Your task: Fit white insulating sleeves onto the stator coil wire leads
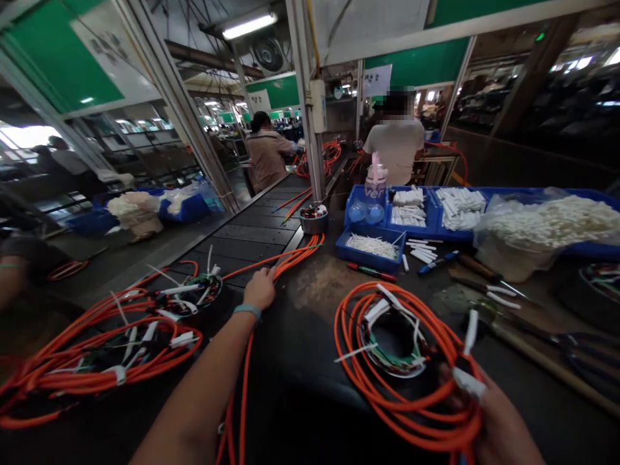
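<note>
My left hand (260, 289) reaches forward and is closed around a bundle of orange cables (295, 252) that runs along the edge of the black conveyor (252, 232). A blue band sits on that wrist. My right hand (498, 426) at the lower right grips a coiled orange cable harness (402, 349) with white tags and green wires, lying on the dark workbench (314, 284).
More orange harness coils (111, 349) lie on the conveyor at left. Blue trays (372, 248) of white sleeves, markers (371, 271), a metal bowl (314, 219) and a bag of white parts (547, 226) stand ahead. Other people work farther along the line.
</note>
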Tool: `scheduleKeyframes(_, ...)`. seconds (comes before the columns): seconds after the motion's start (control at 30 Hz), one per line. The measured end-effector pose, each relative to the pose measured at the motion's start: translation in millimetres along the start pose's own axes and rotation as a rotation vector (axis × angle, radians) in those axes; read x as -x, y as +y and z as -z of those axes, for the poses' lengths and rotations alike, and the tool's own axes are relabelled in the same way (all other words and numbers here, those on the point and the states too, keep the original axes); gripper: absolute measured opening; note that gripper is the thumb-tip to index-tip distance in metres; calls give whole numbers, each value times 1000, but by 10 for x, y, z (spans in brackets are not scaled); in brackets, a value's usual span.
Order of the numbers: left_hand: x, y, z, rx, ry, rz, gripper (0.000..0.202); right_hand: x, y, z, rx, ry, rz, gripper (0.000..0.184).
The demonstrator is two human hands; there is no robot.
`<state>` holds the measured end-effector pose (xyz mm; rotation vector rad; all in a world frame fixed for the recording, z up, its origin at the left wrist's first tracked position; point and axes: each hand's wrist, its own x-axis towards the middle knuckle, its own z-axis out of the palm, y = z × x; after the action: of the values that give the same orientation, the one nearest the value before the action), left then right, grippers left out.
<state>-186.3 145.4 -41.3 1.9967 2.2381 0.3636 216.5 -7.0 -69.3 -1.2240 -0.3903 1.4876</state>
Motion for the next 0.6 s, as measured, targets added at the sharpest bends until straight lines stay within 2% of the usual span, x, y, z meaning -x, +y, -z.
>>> scheduleKeyframes(0.1, 33, 308, 64, 89, -26, -131, 49, 129, -71, 283, 46, 72, 22, 49)
scheduleKeyframes(0.2, 111, 933, 69, 242, -130, -386, 49, 208, -73, 347, 149, 60, 45, 42)
scheduleKeyframes(0.3, 113, 1647, -67, 383, -377, -627, 59, 219, -15, 351, 251, -20, 78, 40)
scheduleKeyframes(0.37, 32, 2023, -223, 443, -577, -705, 69, 210, 17, 370, 289, -67, 93, 45)
scheduleKeyframes(0.4, -26, 2156, -303, 464, -679, -718, 66, 204, 24, 385, 297, -81, 100, 48)
scheduleKeyframes(0.5, -194, 2319, -479, 517, -928, -694, 39, 182, 7, 437, 274, -123, 123, 55)
scheduleKeyframes(0.6, -269, 2234, -490, 588, -1032, -638, 29, 154, -46, 468, 228, -169, 107, 58)
